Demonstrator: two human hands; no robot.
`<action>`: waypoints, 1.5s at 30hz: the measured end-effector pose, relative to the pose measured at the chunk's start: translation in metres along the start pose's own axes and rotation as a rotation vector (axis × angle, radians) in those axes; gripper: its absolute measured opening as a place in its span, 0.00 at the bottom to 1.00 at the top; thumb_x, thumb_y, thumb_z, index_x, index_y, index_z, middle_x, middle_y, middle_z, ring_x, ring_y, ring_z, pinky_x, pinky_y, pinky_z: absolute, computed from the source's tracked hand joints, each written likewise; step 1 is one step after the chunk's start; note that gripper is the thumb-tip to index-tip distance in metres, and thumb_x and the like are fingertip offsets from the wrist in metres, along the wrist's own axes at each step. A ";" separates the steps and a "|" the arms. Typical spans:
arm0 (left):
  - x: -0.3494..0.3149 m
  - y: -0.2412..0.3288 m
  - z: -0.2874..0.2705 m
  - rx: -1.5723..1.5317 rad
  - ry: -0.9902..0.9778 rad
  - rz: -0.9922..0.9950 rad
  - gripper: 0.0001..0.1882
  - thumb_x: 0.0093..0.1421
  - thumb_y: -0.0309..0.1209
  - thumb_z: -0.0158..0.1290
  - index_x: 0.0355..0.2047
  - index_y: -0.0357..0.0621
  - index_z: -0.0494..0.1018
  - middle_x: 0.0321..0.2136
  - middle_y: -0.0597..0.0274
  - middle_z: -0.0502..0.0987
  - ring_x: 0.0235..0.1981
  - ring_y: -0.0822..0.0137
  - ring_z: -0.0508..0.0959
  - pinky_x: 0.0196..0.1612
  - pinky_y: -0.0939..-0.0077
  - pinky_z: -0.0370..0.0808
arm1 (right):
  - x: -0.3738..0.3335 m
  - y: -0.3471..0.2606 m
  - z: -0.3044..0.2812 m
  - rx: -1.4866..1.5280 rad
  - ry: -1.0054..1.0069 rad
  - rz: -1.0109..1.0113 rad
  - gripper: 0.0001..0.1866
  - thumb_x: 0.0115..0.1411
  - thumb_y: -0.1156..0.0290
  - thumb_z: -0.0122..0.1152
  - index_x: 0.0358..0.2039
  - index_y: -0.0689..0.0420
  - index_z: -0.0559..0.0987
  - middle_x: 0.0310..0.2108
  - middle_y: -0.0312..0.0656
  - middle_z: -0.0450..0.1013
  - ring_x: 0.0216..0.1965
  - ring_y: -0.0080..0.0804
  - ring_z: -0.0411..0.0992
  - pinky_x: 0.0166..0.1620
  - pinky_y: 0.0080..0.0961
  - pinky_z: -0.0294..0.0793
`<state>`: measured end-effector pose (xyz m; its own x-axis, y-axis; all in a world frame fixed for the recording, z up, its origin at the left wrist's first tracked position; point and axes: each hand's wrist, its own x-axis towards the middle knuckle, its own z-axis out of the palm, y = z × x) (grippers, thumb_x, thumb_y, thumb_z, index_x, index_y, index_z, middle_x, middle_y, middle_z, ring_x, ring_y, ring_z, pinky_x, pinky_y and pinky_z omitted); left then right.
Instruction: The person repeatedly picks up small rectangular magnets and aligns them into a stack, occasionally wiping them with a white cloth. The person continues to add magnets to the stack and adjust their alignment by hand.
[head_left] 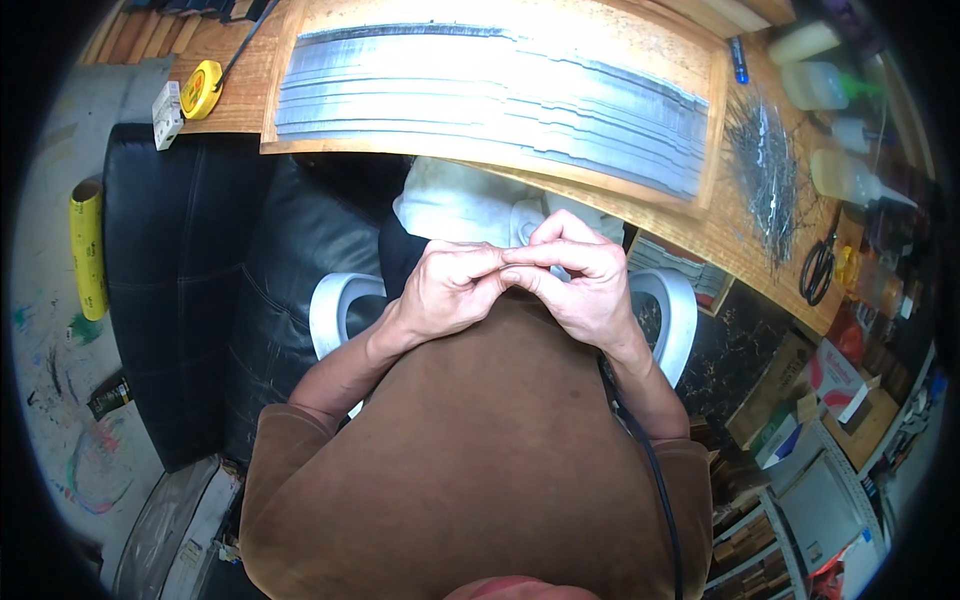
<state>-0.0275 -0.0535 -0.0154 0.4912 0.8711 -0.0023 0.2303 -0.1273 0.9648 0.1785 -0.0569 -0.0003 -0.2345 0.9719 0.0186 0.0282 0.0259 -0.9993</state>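
Observation:
In front of my chest, my left hand [450, 288] and my right hand [588, 285] meet fingertip to fingertip. Both are closed in a pinch, thumbs against index fingers. Whatever lies between the fingertips is hidden or too small to make out. Just beyond them, below the desk edge, hangs or lies a white cloth [460, 208]. On the wooden desk [650, 232] past my hands rests a shallow wooden tray [714, 140], holding rows of thin grey strips or wires under bright glare. A loose heap of thin, dark metal wires [768, 185] lies right of the tray.
Black-handled scissors [820, 268], a blue marker [739, 60] and squeeze bottles [815, 85] occupy the desk's right side. A yellow tape measure [202, 88] sits at its left end. White chair armrests [678, 318] flank me; a black leather sofa [165, 300] stands left.

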 end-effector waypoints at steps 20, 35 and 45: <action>0.069 0.034 -0.011 -0.008 0.006 0.250 0.15 0.53 0.16 0.61 0.41 0.37 0.84 0.30 0.47 0.83 0.28 0.50 0.83 0.33 0.65 0.80 | 0.028 -0.049 -0.029 -0.221 0.148 -0.248 0.15 0.53 0.85 0.77 0.43 0.60 0.90 0.30 0.36 0.74 0.30 0.23 0.72 0.32 0.21 0.70; 0.093 0.040 -0.001 -0.043 0.067 0.266 0.06 0.57 0.16 0.59 0.33 0.38 0.81 0.22 0.49 0.77 0.20 0.56 0.77 0.26 0.68 0.73 | 0.040 -0.052 -0.047 -0.187 0.188 -0.247 0.15 0.51 0.84 0.78 0.40 0.58 0.91 0.30 0.35 0.75 0.31 0.22 0.73 0.33 0.20 0.71; 0.068 0.050 -0.012 -0.107 -0.080 0.080 0.01 0.62 0.21 0.62 0.34 0.36 0.81 0.20 0.50 0.77 0.18 0.59 0.78 0.25 0.71 0.73 | 0.020 -0.040 -0.027 -0.086 0.190 -0.089 0.10 0.52 0.85 0.79 0.36 0.63 0.90 0.30 0.35 0.75 0.30 0.19 0.71 0.31 0.17 0.68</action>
<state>0.0071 0.0055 0.0355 0.5706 0.8191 0.0587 0.0989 -0.1395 0.9853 0.1995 -0.0325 0.0404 -0.0528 0.9913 0.1208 0.0998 0.1256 -0.9870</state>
